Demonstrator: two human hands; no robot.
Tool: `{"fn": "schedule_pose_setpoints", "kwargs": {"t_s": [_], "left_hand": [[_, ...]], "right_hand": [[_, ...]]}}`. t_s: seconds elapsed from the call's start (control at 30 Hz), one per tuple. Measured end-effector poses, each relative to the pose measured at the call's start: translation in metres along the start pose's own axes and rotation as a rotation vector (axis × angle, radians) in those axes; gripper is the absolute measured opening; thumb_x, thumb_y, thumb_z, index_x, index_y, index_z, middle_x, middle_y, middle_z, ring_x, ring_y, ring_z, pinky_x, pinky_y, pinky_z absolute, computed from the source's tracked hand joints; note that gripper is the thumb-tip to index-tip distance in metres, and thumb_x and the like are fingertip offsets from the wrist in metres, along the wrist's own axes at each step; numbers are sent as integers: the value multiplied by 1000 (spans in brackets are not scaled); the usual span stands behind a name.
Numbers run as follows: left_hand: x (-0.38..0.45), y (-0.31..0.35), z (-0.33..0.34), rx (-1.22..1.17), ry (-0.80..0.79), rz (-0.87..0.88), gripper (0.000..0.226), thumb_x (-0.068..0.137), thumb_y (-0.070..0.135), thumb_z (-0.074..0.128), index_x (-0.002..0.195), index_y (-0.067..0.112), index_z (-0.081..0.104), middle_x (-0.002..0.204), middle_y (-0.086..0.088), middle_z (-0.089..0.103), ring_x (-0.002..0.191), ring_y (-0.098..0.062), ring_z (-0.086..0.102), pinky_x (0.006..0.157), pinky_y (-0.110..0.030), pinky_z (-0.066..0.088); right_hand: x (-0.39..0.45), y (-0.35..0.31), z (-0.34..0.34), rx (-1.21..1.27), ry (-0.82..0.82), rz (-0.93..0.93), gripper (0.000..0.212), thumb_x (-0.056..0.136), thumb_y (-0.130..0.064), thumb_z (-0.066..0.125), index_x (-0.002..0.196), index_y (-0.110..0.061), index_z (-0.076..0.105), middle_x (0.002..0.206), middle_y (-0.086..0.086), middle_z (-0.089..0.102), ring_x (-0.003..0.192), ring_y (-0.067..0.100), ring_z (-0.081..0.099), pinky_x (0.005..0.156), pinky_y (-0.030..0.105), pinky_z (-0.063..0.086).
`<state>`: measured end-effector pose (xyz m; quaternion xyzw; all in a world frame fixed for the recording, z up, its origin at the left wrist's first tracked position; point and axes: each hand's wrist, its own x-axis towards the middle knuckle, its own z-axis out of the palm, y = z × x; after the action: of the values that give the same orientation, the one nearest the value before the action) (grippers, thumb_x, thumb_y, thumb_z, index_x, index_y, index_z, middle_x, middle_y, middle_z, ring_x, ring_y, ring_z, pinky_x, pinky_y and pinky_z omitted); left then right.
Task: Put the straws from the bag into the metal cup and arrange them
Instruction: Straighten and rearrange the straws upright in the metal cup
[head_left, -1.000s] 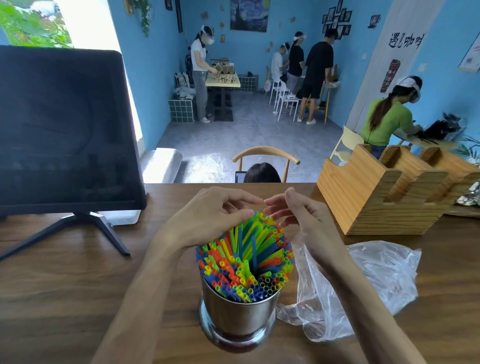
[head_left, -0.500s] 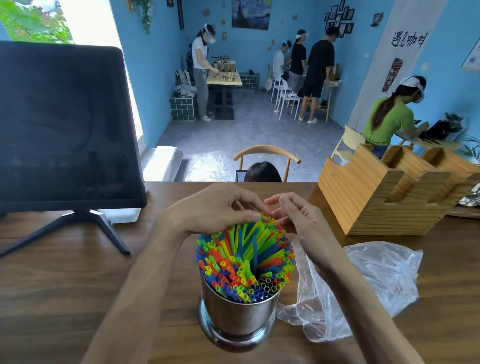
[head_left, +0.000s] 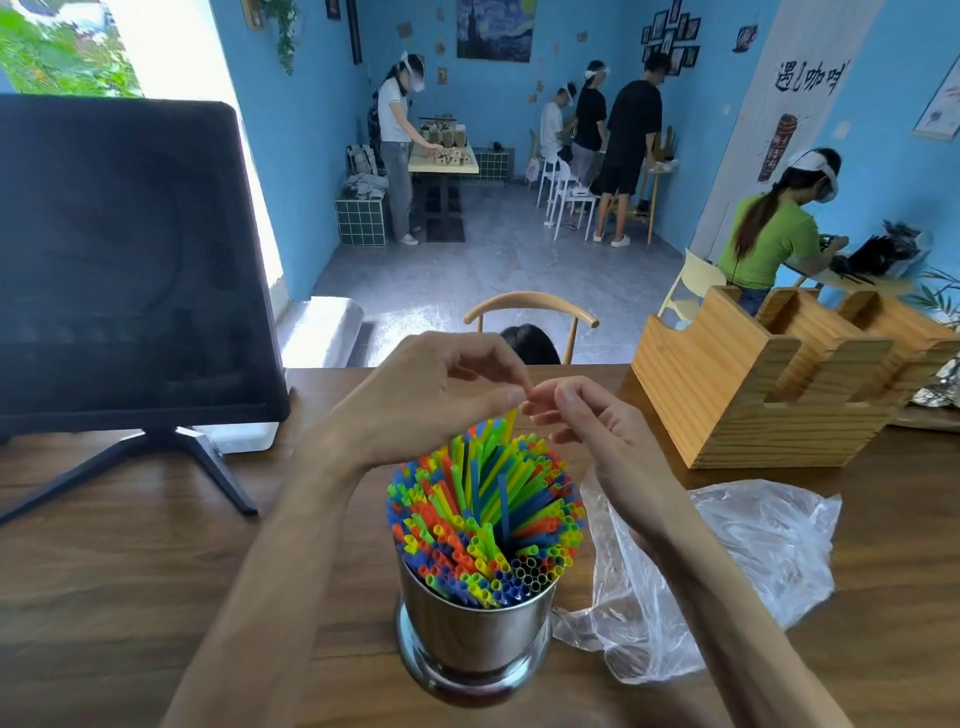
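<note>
Straws (head_left: 485, 512) packed upright in cup (head_left: 475, 631); bag (head_left: 727, 566) lies emptied beside it. Left hand (head_left: 431, 397) pinches yellow straw tip, right hand (head_left: 597, 421) fingers loosely curled. Light, crushable: grip tips gently

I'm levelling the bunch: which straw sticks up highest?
The yellow straw at the far side; its tip reaches the left hand's fingers, above the rest.

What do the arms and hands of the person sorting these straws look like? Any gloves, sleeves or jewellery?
Both are bare. The left hand and right hand wear no gloves, and no rings show. Both forearms are uncovered right down to the bottom edge of the picture: no sleeves, watch or bracelets appear.
</note>
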<state>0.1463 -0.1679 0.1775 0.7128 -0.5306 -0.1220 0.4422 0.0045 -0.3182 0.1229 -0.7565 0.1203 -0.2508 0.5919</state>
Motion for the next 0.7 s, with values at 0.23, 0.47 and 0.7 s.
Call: {"fn": "schedule_pose_setpoints", "kwargs": {"t_s": [0.23,0.47,0.7], "left_hand": [[-10,-2,3,130,31,-52,9,86,27,79,83,34,75,81,15,73,84,-1,68,76,-19,53],[-14,-3,6,340,73,-90,6,87,34,71,85,40,74,89,17,66,93,0,58,82,-30,50],[-17,1,10,351,91,-99,6,90,36,69,86,40,73,90,19,68,93,2,59,83,-30,53]], "right_hand": [[2,-1,-7,-191,-58,31,8,95,-35,68,100,-32,73,96,-10,75,91,7,69,86,33,57],[0,-2,-15,-179,-126,116,35,76,-57,76,85,-23,78,86,2,76,82,15,72,75,31,59],[6,-10,-19,-297,-167,99,22,83,-42,81,80,-20,82,80,1,78,84,24,75,85,55,59]]}}
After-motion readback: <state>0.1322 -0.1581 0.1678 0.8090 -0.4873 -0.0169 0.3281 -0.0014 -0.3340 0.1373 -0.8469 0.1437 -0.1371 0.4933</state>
